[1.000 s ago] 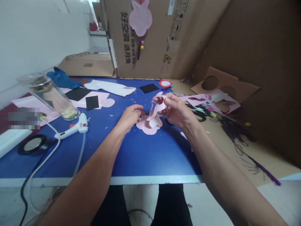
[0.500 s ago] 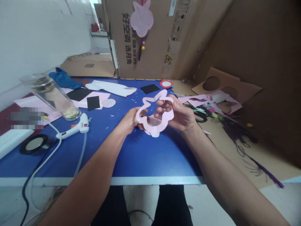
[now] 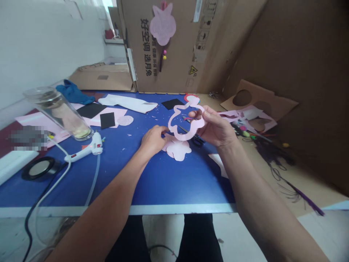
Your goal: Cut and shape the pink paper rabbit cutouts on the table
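My right hand (image 3: 216,125) pinches a thin pink paper outline (image 3: 188,135) between thumb and fingers, raised over the table. The outline is a scalloped ring with a hollow middle. At the left edge of pink paper cut-outs (image 3: 178,149) with rounded lobes, my left hand (image 3: 155,140) is closed, its fingertips on the paper and partly hidden. The cut-outs overlap each other, low over the blue table (image 3: 163,182). Dark-handled scissors (image 3: 197,141) lie behind the outline, partly covered by it.
A white glue gun (image 3: 88,149) with a cord, black tape (image 3: 40,168) and a glass cup (image 3: 69,116) stand left. Pink paper scraps (image 3: 261,116) and dark tassels (image 3: 268,151) lie right. A pink paper ornament (image 3: 163,25) hangs on the cardboard (image 3: 177,72).
The pink outline has moved up and right in my right hand, away from the cut-outs. My left hand has come off the outline and stays at the cut-outs. The scissors now show.
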A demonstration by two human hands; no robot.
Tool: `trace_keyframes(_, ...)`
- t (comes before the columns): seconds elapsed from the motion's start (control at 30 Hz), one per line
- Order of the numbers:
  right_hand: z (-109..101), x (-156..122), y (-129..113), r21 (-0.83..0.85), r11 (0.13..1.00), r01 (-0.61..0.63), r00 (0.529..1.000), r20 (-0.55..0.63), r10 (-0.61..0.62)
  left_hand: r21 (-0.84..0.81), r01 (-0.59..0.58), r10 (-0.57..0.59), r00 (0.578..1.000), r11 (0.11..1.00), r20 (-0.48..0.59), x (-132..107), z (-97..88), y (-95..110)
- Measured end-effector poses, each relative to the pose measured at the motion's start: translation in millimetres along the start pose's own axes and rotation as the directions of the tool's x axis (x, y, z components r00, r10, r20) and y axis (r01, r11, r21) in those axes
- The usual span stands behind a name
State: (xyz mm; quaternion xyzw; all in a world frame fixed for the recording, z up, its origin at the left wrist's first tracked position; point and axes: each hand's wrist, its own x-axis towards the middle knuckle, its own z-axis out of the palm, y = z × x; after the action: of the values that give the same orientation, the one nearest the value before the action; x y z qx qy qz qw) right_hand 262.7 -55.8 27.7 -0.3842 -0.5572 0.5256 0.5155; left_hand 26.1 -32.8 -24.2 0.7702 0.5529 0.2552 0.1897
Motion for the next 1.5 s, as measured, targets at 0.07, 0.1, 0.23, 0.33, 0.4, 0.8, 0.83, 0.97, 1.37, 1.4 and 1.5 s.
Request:
trace_keyframes(0.07, -3.6, 5.7, 6.6, 0.024, 0.999, -0.027, 0.999, -0.032, 0.027, 0.086, -0.051, 0.049, 0.998, 0.995, 0.026, -1.4, 1.5, -1.5)
trace_keyframes(0.1, -6.3, 9.1, 10.6, 0.042, 0.998, -0.043, 0.998, -0.053, 0.045, 0.116, -0.077, 0.073, 0.997, 0.990, 0.040, -2.2, 2.1, -1.8)
trace_keyframes(0.23, -20.9, 21.7, 28.0, 0.084, 0.987, -0.139, 0.971, -0.182, 0.152, 0.147, -0.106, 0.092, 0.991, 0.983, 0.100, -3.6, 1.9, -3.1)
trace_keyframes(0.33, -31.1, 26.7, 38.8, -0.162, 0.966, -0.203, 0.925, -0.356, 0.135, 0.135, -0.101, 0.086, 0.990, 0.986, 0.114, -2.5, -1.1, -4.6)
trace_keyframes(0.4, -36.5, 28.1, 43.5, -0.443, 0.867, -0.228, 0.896, -0.443, 0.009, 0.124, -0.104, 0.089, 0.989, 0.987, 0.122, -2.0, -3.2, -4.9)
trace_keyframes(0.8, -12.1, 12.2, 27.5, -0.816, 0.576, -0.049, 0.988, 0.044, 0.147, 0.094, -0.137, 0.121, 0.980, 0.986, 0.156, -1.1, -5.7, -10.9)
trace_keyframes(0.83, -7.3, 9.8, 26.6, -0.806, 0.590, -0.036, 0.969, 0.115, 0.217, 0.094, -0.133, 0.117, 0.980, 0.987, 0.159, -1.1, -6.5, -10.8)
trace_keyframes(0.97, 4.4, 4.9, 26.4, -0.824, 0.565, -0.039, 0.935, 0.169, 0.311, 0.110, -0.114, 0.094, 0.981, 0.987, 0.170, -1.1, -9.3, -8.9)
trace_keyframes(1.37, 10.3, 6.3, 34.4, -0.886, 0.464, 0.014, 0.915, 0.199, 0.352, 0.141, -0.157, 0.128, 0.972, 0.977, 0.196, 0.0, -9.2, -13.1)
trace_keyframes(1.4, 10.5, 6.3, 34.3, -0.884, 0.467, 0.016, 0.916, 0.201, 0.348, 0.141, -0.158, 0.129, 0.972, 0.977, 0.198, -0.1, -9.3, -13.0)
trace_keyframes(1.5, 11.3, 6.5, 33.9, -0.892, 0.452, 0.006, 0.942, 0.157, 0.298, 0.145, -0.158, 0.128, 0.972, 0.977, 0.199, -0.7, -9.7, -12.0)
